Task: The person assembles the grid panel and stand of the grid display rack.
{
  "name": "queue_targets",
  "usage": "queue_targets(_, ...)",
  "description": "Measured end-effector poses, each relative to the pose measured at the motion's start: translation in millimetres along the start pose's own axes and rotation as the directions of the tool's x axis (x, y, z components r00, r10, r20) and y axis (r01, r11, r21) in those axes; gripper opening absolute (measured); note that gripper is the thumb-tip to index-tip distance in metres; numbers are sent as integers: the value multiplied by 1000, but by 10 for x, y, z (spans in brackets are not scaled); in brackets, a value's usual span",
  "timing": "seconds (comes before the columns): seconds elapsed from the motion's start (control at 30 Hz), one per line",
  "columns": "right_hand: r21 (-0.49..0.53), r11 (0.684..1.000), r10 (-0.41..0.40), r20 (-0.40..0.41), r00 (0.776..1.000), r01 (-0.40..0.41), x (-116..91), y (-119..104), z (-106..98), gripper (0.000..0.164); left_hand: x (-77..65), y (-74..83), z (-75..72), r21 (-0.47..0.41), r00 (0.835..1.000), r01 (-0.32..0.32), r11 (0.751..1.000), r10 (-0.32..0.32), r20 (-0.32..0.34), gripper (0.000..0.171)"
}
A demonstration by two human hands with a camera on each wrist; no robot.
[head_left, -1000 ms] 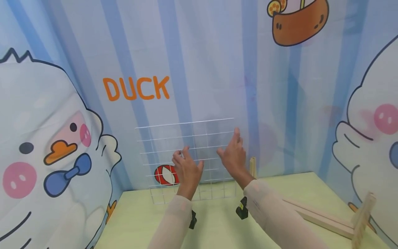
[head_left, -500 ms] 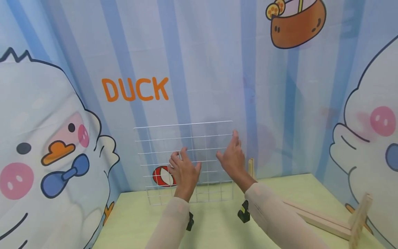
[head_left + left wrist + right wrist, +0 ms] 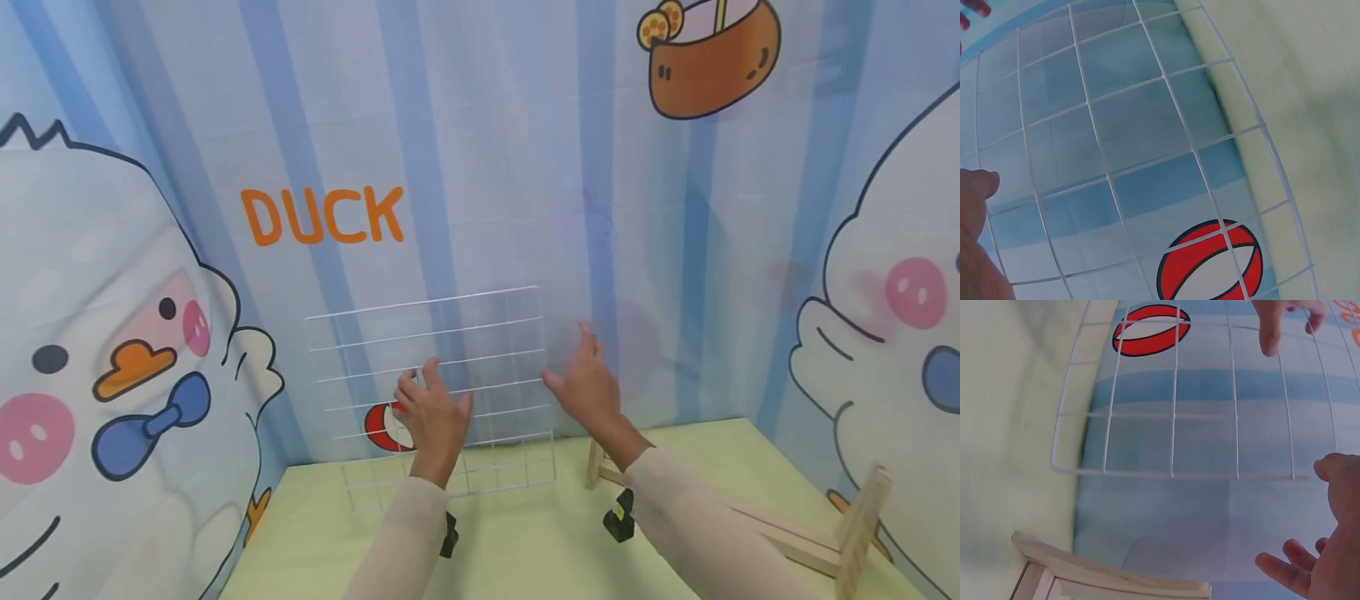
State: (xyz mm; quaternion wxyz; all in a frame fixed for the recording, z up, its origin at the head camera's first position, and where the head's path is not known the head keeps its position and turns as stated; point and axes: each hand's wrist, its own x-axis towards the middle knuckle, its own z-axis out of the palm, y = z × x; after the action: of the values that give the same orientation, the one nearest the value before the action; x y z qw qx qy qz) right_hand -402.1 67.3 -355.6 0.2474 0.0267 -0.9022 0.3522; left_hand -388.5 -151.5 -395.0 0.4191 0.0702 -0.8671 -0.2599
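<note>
A white wire grid panel (image 3: 480, 326) stands upright close before the backdrop, its lower edge near the tabletop. My left hand (image 3: 435, 421) grips it at about mid-height, left of the right edge, with fingers curled at the wires. In the right wrist view, the left thumb (image 3: 1269, 337) shows in front of the mesh and a finger behind it. Just off the grid's right edge is my right hand (image 3: 592, 387), fingers spread and nothing in it. The right thumb (image 3: 1330, 467) lies near that edge in the right wrist view.
A pale wooden frame (image 3: 802, 550) lies on the light green tabletop (image 3: 697, 442) to the right, partly hidden by the right sleeve (image 3: 690, 517). Behind hangs a blue striped cloth (image 3: 510, 150) with printed ducks, enclosing the table's back and sides.
The grid has shifted left with the left hand and tilted slightly. My right hand has moved right, away from the grid's edge, baring more of the wooden frame.
</note>
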Motion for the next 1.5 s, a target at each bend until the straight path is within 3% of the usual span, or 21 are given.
queue_targets(0.27,-34,997,68,31,997,-67,-47,413,-368,88,-4,-78,-9,-27,1000,10,1000,-10,28,74)
queue_targets(0.5,-76,989,131,64,989,-126,-108,772,-736,88,-7,-117,-1,-33,1000,16,999,-15,27,74)
queue_targets(0.83,-211,938,296,72,953,-275,-292,1239,-1274,91,-6,-111,-3,-38,1000,16,999,-16,18,73)
queue_targets(1.1,-337,848,440,16,898,-410,-473,1705,-1658,89,-25,-102,1,-36,1000,3,999,-3,2,72)
queue_targets(1.2,-361,802,505,-17,863,-477,-544,1864,-1769,87,-22,-92,11,-42,1000,-4,999,4,-4,72)
queue_targets(1.37,-277,732,637,-49,770,-623,-673,2078,-1866,94,-7,-74,10,-50,1000,-8,999,8,-15,72)
queue_targets(1.5,-166,711,683,-66,727,-683,-816,2249,-1868,101,-8,-64,-1,-50,1000,-6,999,6,-8,72)
